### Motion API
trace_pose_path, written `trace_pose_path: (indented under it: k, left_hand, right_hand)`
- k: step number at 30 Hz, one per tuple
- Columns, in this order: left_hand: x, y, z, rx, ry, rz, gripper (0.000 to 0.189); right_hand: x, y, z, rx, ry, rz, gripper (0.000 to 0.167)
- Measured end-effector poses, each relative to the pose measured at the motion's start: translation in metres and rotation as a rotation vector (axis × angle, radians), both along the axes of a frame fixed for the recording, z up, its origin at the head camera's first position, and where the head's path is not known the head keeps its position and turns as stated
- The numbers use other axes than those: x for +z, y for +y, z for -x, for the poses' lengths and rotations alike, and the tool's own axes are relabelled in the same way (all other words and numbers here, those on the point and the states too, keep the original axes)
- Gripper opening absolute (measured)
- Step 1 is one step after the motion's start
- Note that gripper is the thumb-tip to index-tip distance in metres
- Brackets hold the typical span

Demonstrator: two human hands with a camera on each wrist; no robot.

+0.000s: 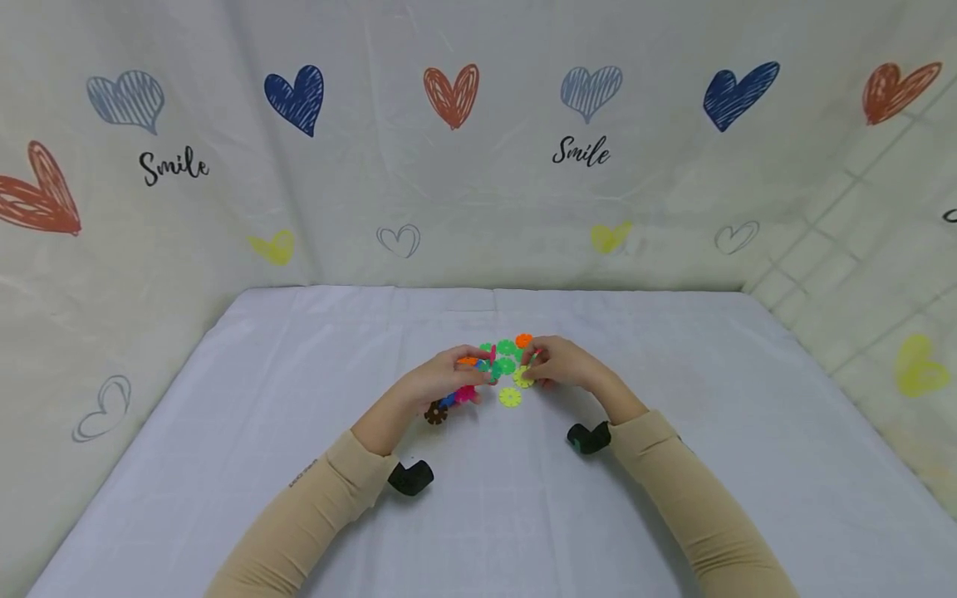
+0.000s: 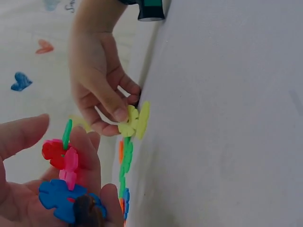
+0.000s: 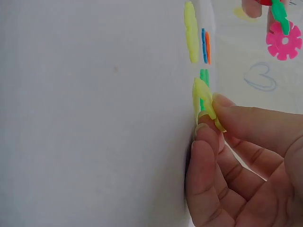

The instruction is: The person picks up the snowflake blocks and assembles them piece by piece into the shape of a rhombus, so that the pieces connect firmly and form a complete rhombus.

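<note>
My left hand (image 1: 437, 378) holds a linked chain of toothed plastic snowflake discs; green, red, pink and blue discs (image 2: 57, 201) and a dark brown disc (image 1: 436, 413) show along it. A pink disc (image 3: 285, 41) hangs from that hand in the right wrist view. Over the right part of the loose pieces, my right hand (image 1: 570, 363) pinches a yellow snowflake disc (image 3: 204, 97) between thumb and fingers, close above the table. Another yellow disc (image 1: 510, 397) lies flat just in front of it.
Several green discs (image 1: 506, 347) lie between the hands on the white-covered table (image 1: 493, 515). An orange disc (image 1: 523, 340) is behind them. Black wrist cameras (image 1: 411, 477) stick out from both wrists. A cloth wall with hearts (image 1: 452, 95) rises behind the table.
</note>
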State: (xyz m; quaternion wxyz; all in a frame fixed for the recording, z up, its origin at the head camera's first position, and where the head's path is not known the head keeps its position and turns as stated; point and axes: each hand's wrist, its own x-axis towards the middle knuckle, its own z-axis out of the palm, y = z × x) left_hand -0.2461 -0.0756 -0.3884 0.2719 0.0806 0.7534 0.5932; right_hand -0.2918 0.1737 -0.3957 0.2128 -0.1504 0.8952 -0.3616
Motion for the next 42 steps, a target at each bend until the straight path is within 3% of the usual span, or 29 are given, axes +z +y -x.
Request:
trace_pose_path:
  k: [8,17,22,28,35,42]
  left_hand:
    - [0.002,-0.004,0.000,-0.028,0.035,-0.006,0.060]
    - [-0.001,-0.010,0.000,-0.104,0.124,-0.047,0.057]
    - [-0.002,-0.010,-0.002,-0.134,0.157,-0.044,0.055]
    - [-0.002,-0.011,-0.002,-0.127,0.206,-0.015,0.054]
    - [-0.005,-0.011,-0.001,-0.126,0.227,0.000,0.054]
    - [-0.012,-0.008,-0.001,-0.052,0.222,-0.059,0.045]
  right_hand:
    - [-0.001,0.001,0.001,-0.035,0.009,0.029,0.020]
    - [0.006,0.001,-0.001,-0.247,-0.005,0.440,0.032]
    - [0.010,-0.003,-0.003,-0.341,-0.035,0.568,0.038]
    - [0.012,-0.008,-0.003,-0.379,-0.055,0.590,0.038]
    - [0.013,-0.013,-0.003,-0.352,-0.042,0.579,0.036]
    - [0.015,-0.014,-0.004,-0.331,-0.021,0.562,0.034]
